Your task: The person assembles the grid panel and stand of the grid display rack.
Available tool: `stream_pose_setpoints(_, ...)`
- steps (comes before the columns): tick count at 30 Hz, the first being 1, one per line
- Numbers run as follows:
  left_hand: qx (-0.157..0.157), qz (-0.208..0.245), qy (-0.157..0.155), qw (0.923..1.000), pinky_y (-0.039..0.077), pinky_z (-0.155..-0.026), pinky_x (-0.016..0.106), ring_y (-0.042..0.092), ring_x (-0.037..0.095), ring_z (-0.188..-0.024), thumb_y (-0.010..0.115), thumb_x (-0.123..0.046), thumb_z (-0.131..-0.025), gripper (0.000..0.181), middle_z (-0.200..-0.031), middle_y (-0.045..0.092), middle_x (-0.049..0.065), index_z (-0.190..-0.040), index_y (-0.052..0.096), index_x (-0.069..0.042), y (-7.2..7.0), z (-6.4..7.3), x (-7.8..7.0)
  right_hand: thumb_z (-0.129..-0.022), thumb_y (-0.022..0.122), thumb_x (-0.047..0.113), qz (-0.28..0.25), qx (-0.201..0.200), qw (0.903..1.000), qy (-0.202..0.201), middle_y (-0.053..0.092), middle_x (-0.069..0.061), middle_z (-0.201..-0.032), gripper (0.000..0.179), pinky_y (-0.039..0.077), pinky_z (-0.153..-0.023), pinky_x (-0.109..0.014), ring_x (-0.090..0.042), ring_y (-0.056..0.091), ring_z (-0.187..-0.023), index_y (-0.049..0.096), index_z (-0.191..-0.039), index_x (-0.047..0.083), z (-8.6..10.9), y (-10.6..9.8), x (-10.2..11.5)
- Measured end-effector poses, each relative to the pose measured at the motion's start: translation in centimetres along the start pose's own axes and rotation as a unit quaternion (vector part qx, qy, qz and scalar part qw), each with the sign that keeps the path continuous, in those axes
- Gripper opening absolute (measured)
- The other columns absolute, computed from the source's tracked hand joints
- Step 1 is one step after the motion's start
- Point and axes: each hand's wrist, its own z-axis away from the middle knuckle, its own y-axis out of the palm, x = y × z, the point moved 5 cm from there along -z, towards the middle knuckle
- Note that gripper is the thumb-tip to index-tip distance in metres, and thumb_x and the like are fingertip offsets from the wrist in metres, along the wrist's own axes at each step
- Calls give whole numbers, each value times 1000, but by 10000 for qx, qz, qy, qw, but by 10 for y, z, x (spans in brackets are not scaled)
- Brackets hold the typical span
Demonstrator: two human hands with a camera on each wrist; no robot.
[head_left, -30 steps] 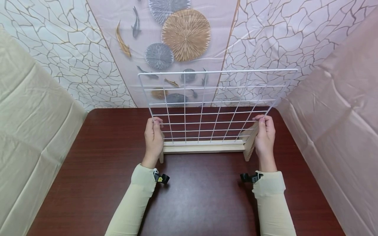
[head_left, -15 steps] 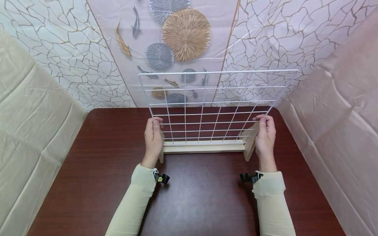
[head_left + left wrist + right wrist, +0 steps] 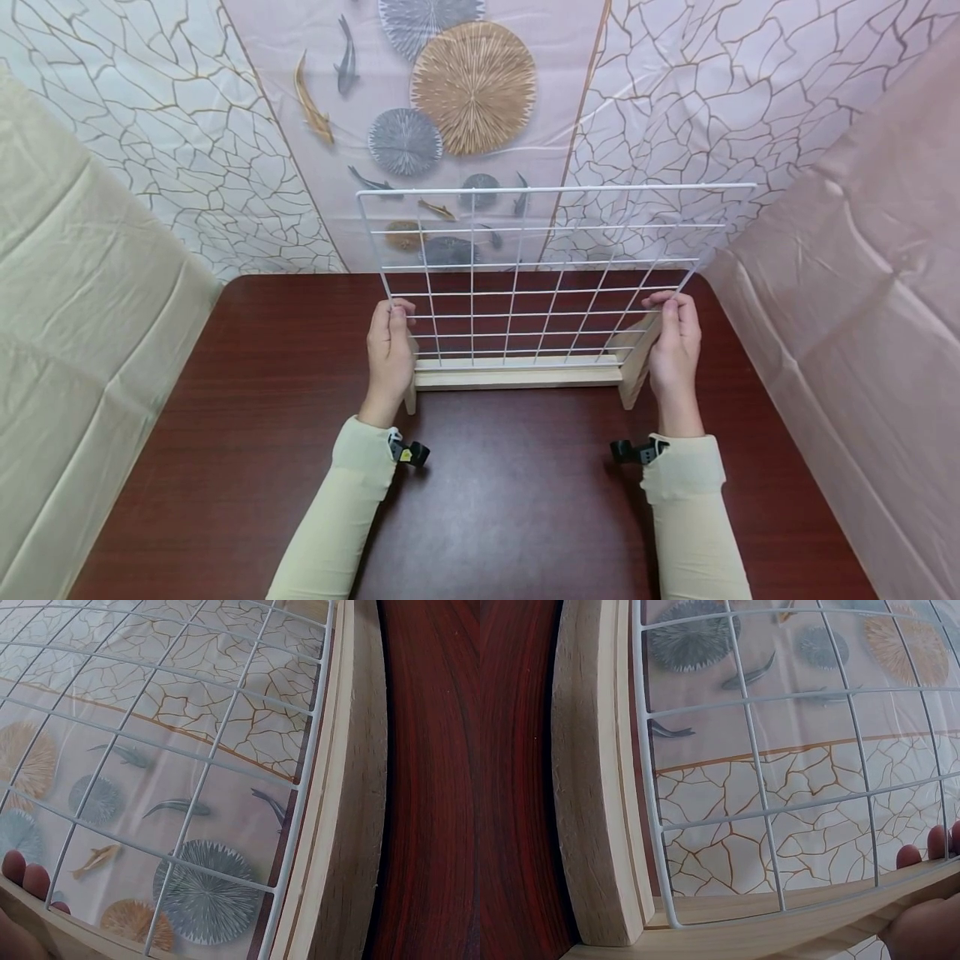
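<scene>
A white wire grid panel (image 3: 555,189) stands nearly upright in a pale wooden stand (image 3: 517,380) with two side legs. My left hand (image 3: 390,354) grips the left side of the panel and the stand's left upright, thumb toward me. On the opposite side my right hand (image 3: 675,358) holds the panel's edge and right upright in the same way. The left wrist view has the panel's bottom wire running along the grooved wooden bar (image 3: 341,825), with fingertips (image 3: 35,880) behind the grid. In the right wrist view the panel's lower corner (image 3: 673,919) meets the wooden frame; fingertips (image 3: 936,841) show past the upright.
The stand is on a dark red-brown wooden table (image 3: 510,500) with rounded back corners. A patterned cloth (image 3: 660,108) hangs behind it. Beige cloth walls (image 3: 82,333) close in both sides. A small black camera (image 3: 412,453) is strapped to each wrist.
The panel's top edge has dropped slightly, and its top left corner has shifted a little to the right. Both hands keep nearly the same place and grip.
</scene>
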Motion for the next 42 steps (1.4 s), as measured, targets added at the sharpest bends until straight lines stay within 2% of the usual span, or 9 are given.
stream_pose_setpoints(4, 43, 31, 34, 10000, 44, -81, 22, 51, 3, -90, 34, 2, -112, 28, -101, 55, 35, -110, 56, 21, 0, -1, 12, -112, 43, 8, 9, 2, 10000, -26, 66, -2, -94, 25, 41, -94, -22, -16, 58, -101, 64, -101, 0, 0, 0, -1)
stream_pose_setpoints(10, 44, -32, 52, 10000, 44, -88, 22, 52, 6, -93, 33, 3, -112, 28, -104, 57, 27, -113, 56, 19, 0, -2, 38, -112, 43, 6, 5, 19, 10000, -93, 66, -1, -94, 24, 40, -94, -22, -16, 58, -101, 63, -102, -3, -1, -1, -3)
stream_pose_setpoints(16, 150, 79, -60, 9998, 46, -80, 23, 55, 13, -94, 35, -4, -114, 27, -105, 58, 12, -120, 58, 9, -1, -1, 43, -112, 43, 9, -39, -38, 10000, -43, 65, -2, -92, 24, 41, -95, -22, -16, 59, -100, 65, -103, 4, -1, -1, -2)
stream_pose_setpoints(21, 228, 91, 32, 9997, 46, -80, 24, 56, 19, -93, 36, -7, -115, 30, -104, 59, 14, -120, 59, 11, -2, 0, 42, -113, 43, 11, 65, -106, 9999, -29, 66, -2, -92, 27, 41, -96, -22, -16, 60, -100, 64, -101, 0, -1, -1, -1)
stream_pose_setpoints(24, 242, 79, 118, 9996, 45, -83, 25, 55, 16, -90, 35, -8, -115, 30, -105, 59, 14, -122, 57, 12, -2, 0, 42, -113, 44, 12, 73, -105, 9999, -27, 66, -2, -92, 27, 41, -96, -22, -16, 60, -100, 64, -101, -2, -1, -1, -2)
stream_pose_setpoints(28, 234, 118, 146, 9996, 45, -81, 25, 54, 10, -88, 34, -7, -115, 28, -104, 57, 2, -124, 55, 11, -3, 1, 43, -113, 43, 12, 78, -83, 9999, -19, 65, -2, -91, 27, 41, -97, -22, -16, 60, -99, 63, -102, -1, -2, 0, -2)
stream_pose_setpoints(31, 222, 91, 103, 9997, 46, -86, 25, 57, 26, -94, 34, -8, -115, 29, -104, 59, 6, -123, 55, 11, -3, 1, 44, -113, 43, 12, 120, -111, 9999, -34, 64, -2, -90, 26, 40, -97, -23, -16, 60, -97, 63, -101, 0, -3, 0, -2)
stream_pose_setpoints(35, 180, 13, -7, 9998, 46, -89, 26, 56, 45, -97, 34, -11, -116, 32, -105, 60, 21, -118, 57, 11, -3, 0, 44, -113, 42, 11, 241, -175, 9995, -77, 66, -1, -89, 28, 42, -96, -23, -16, 60, -96, 63, -98, 1, -3, -1, -2)
stream_pose_setpoints(42, 56, -153, -79, 9998, 43, -82, 25, 54, 15, -90, 37, -8, -115, 28, -97, 57, 15, -108, 58, 9, -2, -1, 43, -114, 43, 13, 223, -123, 9996, -73, 69, 1, -90, 28, 43, -92, -23, -15, 60, -98, 62, -93, 8, -3, -3, -4)
